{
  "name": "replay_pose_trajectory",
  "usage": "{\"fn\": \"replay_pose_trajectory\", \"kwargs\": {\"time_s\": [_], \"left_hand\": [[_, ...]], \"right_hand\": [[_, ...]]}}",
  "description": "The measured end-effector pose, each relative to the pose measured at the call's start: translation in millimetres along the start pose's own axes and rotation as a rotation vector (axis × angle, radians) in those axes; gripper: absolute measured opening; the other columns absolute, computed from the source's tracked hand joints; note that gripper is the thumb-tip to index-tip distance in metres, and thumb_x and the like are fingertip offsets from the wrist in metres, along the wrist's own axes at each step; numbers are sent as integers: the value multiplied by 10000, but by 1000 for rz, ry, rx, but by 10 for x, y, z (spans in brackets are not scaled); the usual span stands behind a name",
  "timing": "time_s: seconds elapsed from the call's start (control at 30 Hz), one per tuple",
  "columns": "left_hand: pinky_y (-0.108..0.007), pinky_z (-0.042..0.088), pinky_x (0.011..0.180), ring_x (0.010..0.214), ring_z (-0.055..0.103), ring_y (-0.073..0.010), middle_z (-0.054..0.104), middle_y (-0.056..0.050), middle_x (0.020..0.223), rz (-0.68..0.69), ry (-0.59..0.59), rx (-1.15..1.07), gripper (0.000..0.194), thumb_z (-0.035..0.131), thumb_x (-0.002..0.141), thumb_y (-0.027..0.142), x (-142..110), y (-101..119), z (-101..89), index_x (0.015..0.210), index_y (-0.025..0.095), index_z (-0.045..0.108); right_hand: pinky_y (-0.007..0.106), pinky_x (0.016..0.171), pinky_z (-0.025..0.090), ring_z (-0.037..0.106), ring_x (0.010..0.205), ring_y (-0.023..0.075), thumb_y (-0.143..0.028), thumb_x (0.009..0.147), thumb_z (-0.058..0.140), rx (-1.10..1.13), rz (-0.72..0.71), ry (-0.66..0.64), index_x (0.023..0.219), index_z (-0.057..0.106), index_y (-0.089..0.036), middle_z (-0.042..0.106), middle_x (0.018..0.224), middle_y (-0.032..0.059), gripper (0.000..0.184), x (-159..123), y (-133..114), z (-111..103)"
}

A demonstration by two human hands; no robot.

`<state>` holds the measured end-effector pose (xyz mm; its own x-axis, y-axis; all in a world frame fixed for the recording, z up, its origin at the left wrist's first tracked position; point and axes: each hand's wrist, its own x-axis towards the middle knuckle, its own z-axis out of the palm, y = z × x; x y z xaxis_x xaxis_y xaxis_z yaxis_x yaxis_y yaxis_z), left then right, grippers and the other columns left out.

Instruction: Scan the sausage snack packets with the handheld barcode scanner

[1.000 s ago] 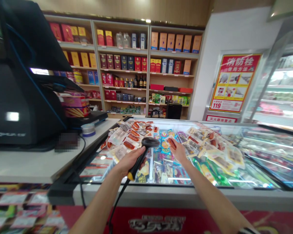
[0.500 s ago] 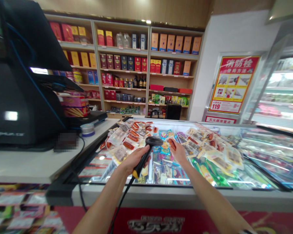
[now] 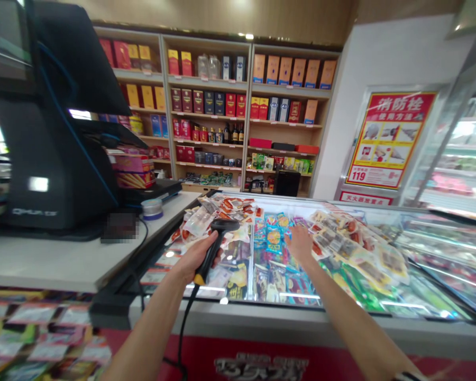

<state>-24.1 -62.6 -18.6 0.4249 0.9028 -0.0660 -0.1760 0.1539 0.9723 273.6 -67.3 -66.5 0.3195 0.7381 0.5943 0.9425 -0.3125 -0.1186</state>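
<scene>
My left hand (image 3: 196,256) is wrapped round the handle of a black barcode scanner (image 3: 224,226), its head above the freezer's glass top. The scanner's cable hangs down in front. My right hand (image 3: 300,244) is over the glass at the left edge of a pile of vacuum-packed snacks (image 3: 341,241); its fingers look loosely apart, partly turned from view, and no packet shows in them. Packed sausages (image 3: 236,203) lie in another pile behind and left of the scanner. Small blue snack packets (image 3: 274,239) show between the two piles.
The chest freezer (image 3: 269,315) spans the front. At left, a counter (image 3: 63,270) carries a black checkout terminal (image 3: 59,159) and a roll of tape (image 3: 152,208). Shelves (image 3: 206,114) of boxed goods stand behind. A red notice (image 3: 392,140) hangs on the right wall.
My right hand has moved toward the right pile, and the packed sausage it held no longer shows in it. The scanner has shifted left, away from that hand. The view has turned slightly left.
</scene>
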Motion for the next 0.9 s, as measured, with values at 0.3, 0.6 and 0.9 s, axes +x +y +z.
{"fn": "replay_pose_trajectory", "kwargs": {"time_s": [0.3,0.6,0.9], "left_hand": [[-167,350,350,393,468,-70,535,-2,532,-15,-4,-7,297,484,707,431,-72,-8,-56,777,143,501],[-169,355,340,376,474,-75,537,-9,507,-3,-2,-1,299,497,699,429,-14,-24,37,738,132,502],[-177,359,356,389,479,-74,530,2,519,30,20,15,311,508,681,452,-97,50,-4,686,142,480]], "right_hand": [[241,704,390,539,886,168,-293,724,438,466,144,-337,1055,506,-189,599,963,45,353,133,-1280,322],[232,580,430,593,654,144,-299,782,347,582,181,-462,918,570,-158,634,794,66,297,147,-646,294],[212,491,428,585,539,114,-156,686,369,730,327,-432,1083,486,-172,626,825,48,414,107,-1043,303]]}}
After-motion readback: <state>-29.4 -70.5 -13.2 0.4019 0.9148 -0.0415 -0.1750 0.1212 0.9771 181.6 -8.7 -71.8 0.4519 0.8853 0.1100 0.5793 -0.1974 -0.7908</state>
